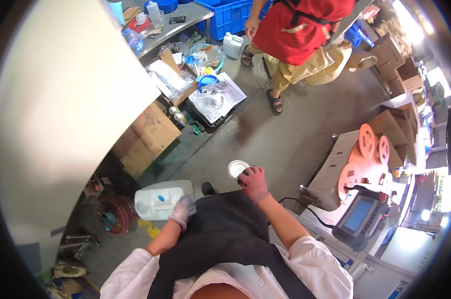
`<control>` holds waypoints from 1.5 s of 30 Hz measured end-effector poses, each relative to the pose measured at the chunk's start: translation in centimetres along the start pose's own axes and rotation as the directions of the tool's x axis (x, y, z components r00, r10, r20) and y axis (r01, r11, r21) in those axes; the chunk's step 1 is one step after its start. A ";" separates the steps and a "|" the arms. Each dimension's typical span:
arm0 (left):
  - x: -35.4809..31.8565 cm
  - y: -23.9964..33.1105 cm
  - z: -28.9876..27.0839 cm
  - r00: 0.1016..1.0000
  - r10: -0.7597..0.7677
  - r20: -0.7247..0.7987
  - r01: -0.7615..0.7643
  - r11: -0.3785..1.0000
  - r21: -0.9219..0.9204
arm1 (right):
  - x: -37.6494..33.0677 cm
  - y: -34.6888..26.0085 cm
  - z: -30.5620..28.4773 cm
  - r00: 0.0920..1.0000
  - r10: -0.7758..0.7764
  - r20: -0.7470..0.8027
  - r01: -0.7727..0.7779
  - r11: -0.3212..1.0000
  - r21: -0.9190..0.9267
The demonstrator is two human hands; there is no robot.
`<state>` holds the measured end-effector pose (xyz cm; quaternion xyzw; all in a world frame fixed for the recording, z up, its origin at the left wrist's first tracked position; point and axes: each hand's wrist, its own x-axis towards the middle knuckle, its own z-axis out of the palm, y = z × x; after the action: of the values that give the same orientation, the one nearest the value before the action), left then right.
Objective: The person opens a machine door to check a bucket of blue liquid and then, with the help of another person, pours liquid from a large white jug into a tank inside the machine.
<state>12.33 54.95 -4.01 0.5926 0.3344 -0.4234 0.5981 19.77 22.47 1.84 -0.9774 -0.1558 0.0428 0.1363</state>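
Observation:
My left hand (183, 212), in a pale glove, is closed round the handle of a translucent white plastic jerrycan (158, 197) with a small blue mark on its side. The can hangs tilted onto its side at my left, against my black apron. My right hand (253, 182), in a reddish glove, grips a small round white cup (238, 168) by its edge, in front of the apron. I look into the cup from above, but what is in it cannot be made out. The fingertips of my left hand are partly hidden.
A co-worker in a red apron (302, 35) stands ahead. To the left are a brown board (148, 137), a black crate (213, 117) with papers and plastic bags, and a dark red reel (117, 214). A machine with a control screen (359, 215) and orange spools (367, 141) stands right.

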 end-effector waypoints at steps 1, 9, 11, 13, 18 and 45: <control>0.5 -0.2 -1.0 0.999 0.020 -0.028 -0.012 0.963 0.271 | 1.8 1.7 1.5 0.997 0.042 0.060 -0.041 0.999 -0.022; 3.8 -0.3 2.7 0.868 0.446 -0.217 -0.062 0.531 0.845 | 21.0 15.7 17.4 0.920 0.241 0.309 -0.208 0.969 -0.134; 6.1 0.0 6.1 0.880 0.435 -0.189 -0.058 0.494 0.867 | 26.8 19.1 22.2 0.909 0.231 0.347 -0.158 0.961 -0.226; 8.2 0.5 8.4 0.903 0.402 -0.151 -0.064 0.474 0.878 | 32.3 22.2 26.6 0.929 0.188 0.320 -0.096 0.955 -0.280; 10.8 0.9 10.5 0.941 0.284 -0.184 -0.003 0.550 0.835 | 43.6 27.9 35.7 0.954 0.281 0.103 -0.240 0.923 -0.299; 10.5 -15.1 -17.1 0.791 -0.387 -0.474 -0.169 0.606 -0.777 | -9.4 -15.1 27.1 0.959 0.032 0.282 -0.188 0.815 0.547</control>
<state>4.82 71.64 -21.19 0.3464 0.6942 -0.0594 0.6282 3.05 40.14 -19.57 -0.8851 -0.0952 0.2230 0.3971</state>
